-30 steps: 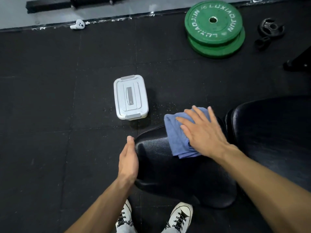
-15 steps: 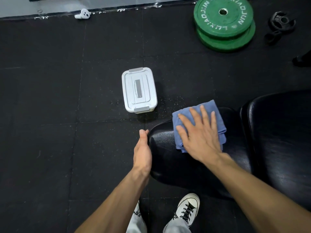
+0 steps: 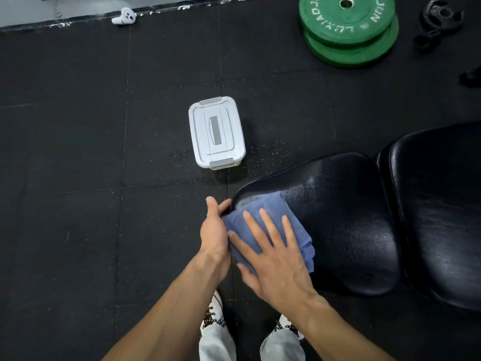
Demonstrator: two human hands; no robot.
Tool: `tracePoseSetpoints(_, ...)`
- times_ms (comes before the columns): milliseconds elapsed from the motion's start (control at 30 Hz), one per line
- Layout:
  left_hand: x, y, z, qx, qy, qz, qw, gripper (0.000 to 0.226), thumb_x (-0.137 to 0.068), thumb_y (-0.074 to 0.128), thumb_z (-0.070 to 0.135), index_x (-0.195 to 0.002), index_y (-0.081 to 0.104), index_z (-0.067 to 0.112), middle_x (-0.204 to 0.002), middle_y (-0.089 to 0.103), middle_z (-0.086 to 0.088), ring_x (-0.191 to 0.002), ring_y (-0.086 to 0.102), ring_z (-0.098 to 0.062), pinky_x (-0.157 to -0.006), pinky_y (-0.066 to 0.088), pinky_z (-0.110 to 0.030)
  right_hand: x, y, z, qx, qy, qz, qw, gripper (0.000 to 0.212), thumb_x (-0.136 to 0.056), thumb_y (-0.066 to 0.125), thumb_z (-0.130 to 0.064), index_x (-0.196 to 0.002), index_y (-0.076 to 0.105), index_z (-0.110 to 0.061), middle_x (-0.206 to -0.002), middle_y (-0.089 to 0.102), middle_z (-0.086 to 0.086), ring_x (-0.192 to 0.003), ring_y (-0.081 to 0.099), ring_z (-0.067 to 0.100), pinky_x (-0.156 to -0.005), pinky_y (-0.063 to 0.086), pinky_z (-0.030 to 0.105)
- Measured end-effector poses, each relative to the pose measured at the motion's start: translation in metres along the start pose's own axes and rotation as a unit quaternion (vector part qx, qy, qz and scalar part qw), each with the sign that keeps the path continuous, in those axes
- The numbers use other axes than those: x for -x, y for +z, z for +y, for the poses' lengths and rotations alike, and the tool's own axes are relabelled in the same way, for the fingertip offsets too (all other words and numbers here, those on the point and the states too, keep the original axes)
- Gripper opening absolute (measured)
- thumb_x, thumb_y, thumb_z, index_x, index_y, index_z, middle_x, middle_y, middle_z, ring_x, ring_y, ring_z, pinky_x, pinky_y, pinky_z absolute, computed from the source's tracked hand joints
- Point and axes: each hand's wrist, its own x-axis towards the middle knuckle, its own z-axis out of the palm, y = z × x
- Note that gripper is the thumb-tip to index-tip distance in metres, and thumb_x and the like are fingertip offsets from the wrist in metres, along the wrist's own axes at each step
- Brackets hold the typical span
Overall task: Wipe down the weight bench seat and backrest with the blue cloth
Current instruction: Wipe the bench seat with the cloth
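You are dragging the blue cloth (image 3: 263, 217) toward seven o'clock under your flat, spread right hand (image 3: 270, 256); your left hand (image 3: 214, 230), fingers straight, is bracing the seat (image 3: 343, 217) edge; backrest (image 3: 437, 204) remaining.

Cloth (image 3: 270, 217) on seat (image 3: 338, 225) L end; backrest (image 3: 437, 204) R; box (image 3: 217, 132) on floor behind.

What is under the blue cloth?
The blue cloth lies on the black bench seat, with the right hand flat on top. The seat's corner beneath is covered.
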Motion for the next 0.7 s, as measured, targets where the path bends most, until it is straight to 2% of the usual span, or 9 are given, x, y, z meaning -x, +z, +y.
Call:
tracePoseSetpoints(133, -0.001, 0.01, -0.005, -0.052, 0.054, 0.027, 0.997, 0.024, -0.098, 0.065, 0.037, -0.114, 0.075, 0.023, -0.117, 0.077, 0.0, -0.112, 0.071, -0.018, -0.108, 0.051, -0.04, 0.037, 0.012, 0.022, 0.062, -0.002, 0.008, 0.998, 0.073, -0.095, 0.049, -0.047, -0.164, 0.024, -0.036, -0.173, 0.02, 0.01, -0.158, 0.02, 0.037, -0.121, 0.023, 0.064)
tracePoseSetpoints(233, 0.002, 0.016, -0.011, -0.105, 0.106, 0.042, 0.988, 0.041, -0.095, 0.072, 0.03, -0.134, 0.066, 0.019, -0.125, 0.072, 0.004, -0.116, 0.068, -0.013, -0.108, 0.051, -0.036, 0.068, 0.012, 0.047, 0.075, 0.016, 0.013, 0.997, 0.071, -0.098, 0.047, -0.045, -0.164, 0.023, -0.035, -0.173, 0.021, 0.011, -0.158, 0.02, 0.038, -0.122, 0.021, 0.063)
tracePoseSetpoints(367, 0.001, 0.016, -0.016, -0.131, 0.136, 0.048, 0.981, 0.046, -0.095, 0.073, 0.029, -0.139, 0.062, 0.022, -0.129, 0.07, 0.004, -0.118, 0.066, -0.015, -0.11, 0.05, -0.039, 0.109, 0.007, 0.081, 0.077, 0.056, 0.004, 0.995, 0.068, -0.099, 0.046, -0.043, -0.164, 0.027, -0.034, -0.173, 0.018, 0.013, -0.158, 0.019, 0.039, -0.122, 0.023, 0.064)
tracePoseSetpoints(467, 0.001, 0.015, -0.017, -0.14, 0.15, 0.045, 0.978, 0.049, -0.097, 0.07, 0.028, -0.144, 0.057, 0.02, -0.136, 0.066, 0.003, -0.122, 0.062, -0.014, -0.109, 0.048, -0.032, 0.127, 0.001, 0.095, 0.048, 0.103, -0.006, 0.993, 0.063, -0.102, 0.041, -0.046, -0.163, 0.03, -0.031, -0.174, 0.016, 0.013, -0.159, 0.018, 0.039, -0.123, 0.02, 0.064)
tracePoseSetpoints(567, 0.006, 0.017, -0.021, -0.153, 0.178, 0.046, 0.971, 0.05, -0.1, 0.066, 0.03, -0.147, 0.053, 0.021, -0.139, 0.062, 0.005, -0.126, 0.059, -0.013, -0.105, 0.044, -0.026, 0.119, -0.003, 0.094, 0.026, 0.122, -0.005, 0.992, 0.063, -0.103, 0.039, -0.048, -0.163, 0.03, -0.031, -0.174, 0.016, 0.014, -0.159, 0.016, 0.04, -0.123, 0.018, 0.064)
tracePoseSetpoints(700, 0.008, 0.024, -0.03, -0.208, 0.207, 0.079, 0.953, 0.052, -0.103, 0.056, 0.038, -0.152, 0.045, 0.024, -0.147, 0.056, 0.004, -0.136, 0.051, -0.016, -0.116, 0.037, -0.032, 0.083, -0.012, 0.105, -0.007, 0.142, 0.006, 0.99, 0.065, -0.1, 0.04, -0.056, -0.161, 0.032, -0.035, -0.173, 0.018, 0.012, -0.16, 0.014, 0.036, -0.124, 0.017, 0.065)
